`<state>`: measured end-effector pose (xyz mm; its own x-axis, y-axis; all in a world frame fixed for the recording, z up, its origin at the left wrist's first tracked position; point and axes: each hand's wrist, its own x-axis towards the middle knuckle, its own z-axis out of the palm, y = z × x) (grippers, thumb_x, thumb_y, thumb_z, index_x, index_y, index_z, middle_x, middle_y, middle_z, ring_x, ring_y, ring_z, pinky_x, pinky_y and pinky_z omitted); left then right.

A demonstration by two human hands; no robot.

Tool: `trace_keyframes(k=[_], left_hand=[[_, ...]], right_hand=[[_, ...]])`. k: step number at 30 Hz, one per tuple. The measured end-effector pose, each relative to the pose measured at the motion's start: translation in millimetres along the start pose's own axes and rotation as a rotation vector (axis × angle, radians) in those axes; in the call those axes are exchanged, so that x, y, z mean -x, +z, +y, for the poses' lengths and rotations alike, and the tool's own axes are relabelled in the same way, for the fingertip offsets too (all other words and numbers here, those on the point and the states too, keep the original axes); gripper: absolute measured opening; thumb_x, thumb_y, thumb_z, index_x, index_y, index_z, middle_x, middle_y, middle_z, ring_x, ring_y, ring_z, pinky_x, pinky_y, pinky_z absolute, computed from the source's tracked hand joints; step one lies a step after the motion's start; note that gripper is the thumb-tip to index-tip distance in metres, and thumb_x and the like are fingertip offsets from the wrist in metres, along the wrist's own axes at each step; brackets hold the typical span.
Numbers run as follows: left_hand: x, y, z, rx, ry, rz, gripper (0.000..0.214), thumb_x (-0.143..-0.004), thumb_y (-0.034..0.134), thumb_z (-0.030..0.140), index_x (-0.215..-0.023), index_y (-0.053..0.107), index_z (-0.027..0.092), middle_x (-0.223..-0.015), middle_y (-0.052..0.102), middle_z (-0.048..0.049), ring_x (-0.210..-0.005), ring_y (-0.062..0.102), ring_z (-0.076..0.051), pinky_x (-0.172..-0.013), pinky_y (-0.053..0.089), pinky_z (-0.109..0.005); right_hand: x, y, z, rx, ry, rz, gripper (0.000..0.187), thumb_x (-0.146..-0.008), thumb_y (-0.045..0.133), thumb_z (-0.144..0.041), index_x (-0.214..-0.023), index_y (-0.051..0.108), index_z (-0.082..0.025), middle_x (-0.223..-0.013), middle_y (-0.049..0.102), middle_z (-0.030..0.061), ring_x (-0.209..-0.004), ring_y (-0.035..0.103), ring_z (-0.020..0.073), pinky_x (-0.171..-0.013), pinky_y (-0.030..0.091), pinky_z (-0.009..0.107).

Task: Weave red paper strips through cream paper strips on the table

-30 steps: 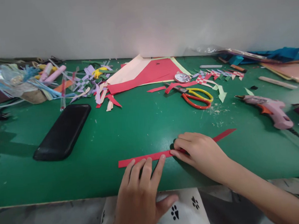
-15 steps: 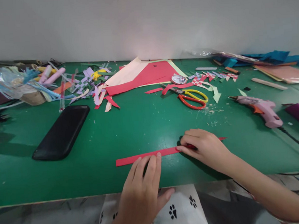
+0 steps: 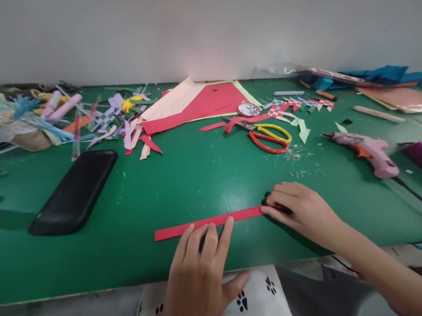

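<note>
Red paper strip (image 3: pixel 173 231) lies flat on the green desk (image 3: pixel 205 177), close to its near edge, its right end angled a little away from me. My left hand (image 3: pixel 201 274) is open, fingers spread, their tips pressing the strip near its middle. My right hand (image 3: pixel 303 209) is curled closed, pinching the strip's right end (the tip itself is hidden under my fingers). Bare desk stretches beyond the strip. A black phone (image 3: pixel 74 191) sits well to the left, with scissors (image 3: pixel 271 139) and a pink glue gun (image 3: pixel 365 149) farther back on the right. Paper scraps (image 3: pixel 129 130) line the back, below the white wall (image 3: pixel 202 33).
</note>
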<state>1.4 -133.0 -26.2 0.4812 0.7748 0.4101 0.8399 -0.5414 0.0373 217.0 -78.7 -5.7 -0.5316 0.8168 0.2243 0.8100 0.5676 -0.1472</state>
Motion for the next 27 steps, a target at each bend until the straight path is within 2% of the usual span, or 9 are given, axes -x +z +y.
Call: trace_keyframes(k=[3, 8, 12, 19, 27], left_hand=[[-0.1, 2.3, -1.2, 0.001, 0.030, 0.032, 0.050, -0.079, 0.040, 0.049, -0.111, 0.054, 0.013, -0.084, 0.056, -0.0073, -0.080, 0.049, -0.019, -0.076, 0.040, -0.033], [-0.7, 7.7, -2.0, 0.030, 0.128, 0.085, 0.049, -0.082, 0.035, 0.045, -0.107, 0.055, 0.007, -0.101, 0.058, -0.0097, -0.094, 0.048, -0.019, -0.083, 0.036, -0.030], [-1.1, 9.3, -0.8, 0.046, 0.093, 0.074, 0.050, -0.082, 0.035, 0.047, -0.109, 0.054, 0.010, -0.098, 0.059, -0.0079, -0.090, 0.050, -0.019, -0.082, 0.037, -0.032], [-3.6, 5.5, 2.1, 0.008, 0.051, -0.020, 0.054, -0.077, 0.040, 0.053, -0.118, 0.047, 0.020, -0.095, 0.057, -0.0060, -0.086, 0.049, -0.020, -0.077, 0.040, -0.034], [-3.0, 6.9, 3.1, 0.001, 0.041, 0.001, 0.054, -0.074, 0.043, 0.055, -0.115, 0.051, 0.020, -0.095, 0.057, -0.0058, -0.085, 0.049, -0.020, -0.077, 0.039, -0.034]], right_hand=[[0.8, -0.6, -1.8, 0.076, -0.006, -0.004, 0.034, -0.085, 0.035, -0.036, -0.063, 0.053, -0.017, -0.058, 0.053, 0.0016, -0.055, 0.045, 0.0117, -0.055, 0.032, 0.024], [-2.7, -4.2, -2.2, 0.129, -0.052, -0.054, 0.037, -0.087, 0.030, -0.035, -0.064, 0.053, -0.017, -0.057, 0.053, 0.0010, -0.055, 0.047, 0.0117, -0.055, 0.030, 0.024], [-6.4, -6.9, -0.3, 0.136, -0.080, -0.096, 0.040, -0.088, 0.027, -0.036, -0.063, 0.052, -0.017, -0.058, 0.053, 0.0008, -0.055, 0.048, 0.0113, -0.053, 0.029, 0.024], [-8.6, -6.6, 2.2, 0.135, -0.099, -0.088, 0.043, -0.089, 0.025, -0.036, -0.061, 0.051, -0.017, -0.055, 0.051, 0.0004, -0.053, 0.047, 0.0106, -0.052, 0.029, 0.023], [-11.7, -6.2, 5.6, 0.128, -0.127, -0.116, 0.043, -0.089, 0.025, -0.036, -0.061, 0.052, -0.016, -0.055, 0.051, 0.0004, -0.050, 0.045, 0.0104, -0.051, 0.029, 0.023]])
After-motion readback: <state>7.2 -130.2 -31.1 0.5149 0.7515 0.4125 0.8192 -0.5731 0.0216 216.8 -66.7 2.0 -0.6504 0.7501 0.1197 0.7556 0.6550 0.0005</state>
